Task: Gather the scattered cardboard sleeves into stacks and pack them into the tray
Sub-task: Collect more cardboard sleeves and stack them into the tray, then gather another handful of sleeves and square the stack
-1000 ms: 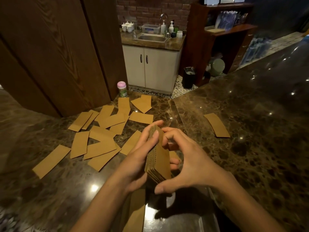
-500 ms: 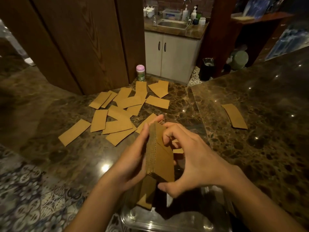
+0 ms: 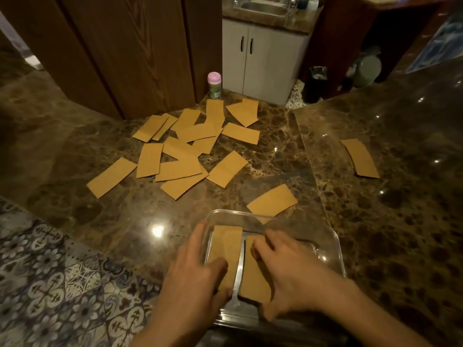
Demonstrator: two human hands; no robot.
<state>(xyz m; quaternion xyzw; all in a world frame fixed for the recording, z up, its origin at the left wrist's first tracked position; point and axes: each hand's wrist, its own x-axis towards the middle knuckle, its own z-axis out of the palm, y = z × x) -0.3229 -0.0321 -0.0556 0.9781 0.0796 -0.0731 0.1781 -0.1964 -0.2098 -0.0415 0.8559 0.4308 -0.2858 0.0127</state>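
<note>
While both are down in the tray [image 3: 333, 237], left hand [image 3: 193, 279] lays its thumb across the left stack [image 3: 226, 244], with its fingers fairly straight along the tray's left wall. Whether they are inside or outside it I can't tell, too blurred. Right hand [image 3: 288, 271] has bent fingers on top of the right stack [image 3: 251, 281] and its thumb hooked round the near end, gripping it. Tray is clear, glossy, rectangular with rounded corners. It holds the two flat kraft-brown stacks side by side, lengthwise, narrow gap between. Just beyond its far rim lies one loose sleeve [image 3: 273, 200], flat, matte, with slightly curved edges. Counter [image 3: 275, 151] is polished dark-brown marble, veined, with light glints. Farther left, scattered sleeves [image 3: 180, 159] overlap in a loose heap. Well apart on the right is a small pile [image 3: 360, 159]. Behind the heap a pink-lidded jar [image 3: 214, 86] stands upright by wood-grain panelling [image 3: 125, 51]. White cabinet [image 3: 260, 56] beyond.
</note>
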